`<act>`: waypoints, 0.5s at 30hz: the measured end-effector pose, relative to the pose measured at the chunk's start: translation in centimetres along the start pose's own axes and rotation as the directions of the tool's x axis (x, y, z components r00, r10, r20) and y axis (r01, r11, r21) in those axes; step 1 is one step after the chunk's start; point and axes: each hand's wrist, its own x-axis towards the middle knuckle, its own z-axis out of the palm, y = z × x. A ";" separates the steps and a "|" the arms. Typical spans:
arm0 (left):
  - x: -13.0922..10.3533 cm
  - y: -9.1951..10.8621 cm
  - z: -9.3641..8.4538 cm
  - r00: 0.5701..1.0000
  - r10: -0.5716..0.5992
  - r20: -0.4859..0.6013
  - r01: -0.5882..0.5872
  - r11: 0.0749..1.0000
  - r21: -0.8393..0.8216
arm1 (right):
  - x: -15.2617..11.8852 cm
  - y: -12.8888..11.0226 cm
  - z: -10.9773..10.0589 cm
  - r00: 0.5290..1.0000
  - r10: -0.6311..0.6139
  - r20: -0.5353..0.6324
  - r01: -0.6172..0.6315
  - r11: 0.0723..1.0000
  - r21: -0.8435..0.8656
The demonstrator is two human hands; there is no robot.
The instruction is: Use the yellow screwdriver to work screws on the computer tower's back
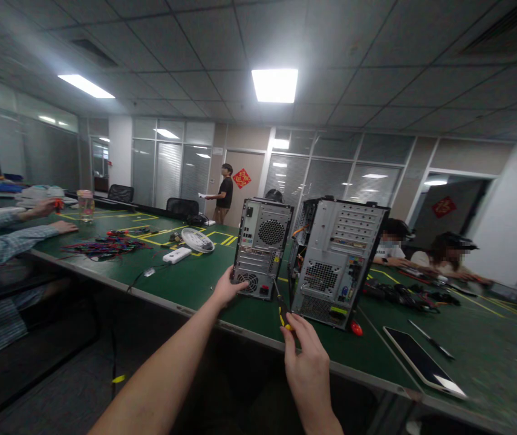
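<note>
Two computer towers stand upright on the green table with their rear panels facing me. My left hand (226, 289) grips the lower left edge of the smaller computer tower (259, 258), its thumb lying on the rear panel by the fan grille. In my right hand (306, 350) is a black and yellow screwdriver (282, 311), pinched by the handle. Its shaft points up at the lower right edge of the smaller tower; whether the tip touches a screw is too small to tell. Just to the right is the larger computer tower (324, 260), with cables showing at its side.
A phone (424, 361), a slim metal tool (430, 339) and black cables (403, 296) lie at right. To the left are a white power bank-like box (177, 255), a white round grille (198, 240) and coloured wires (104, 244). Other people sit on both sides; one stands behind.
</note>
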 end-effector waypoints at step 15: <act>-0.1 0.2 -0.1 1.000 -0.016 0.010 0.017 1.000 -0.025 | -0.2 -0.1 0.2 1.000 -0.022 -0.002 0.022 0.999 -0.036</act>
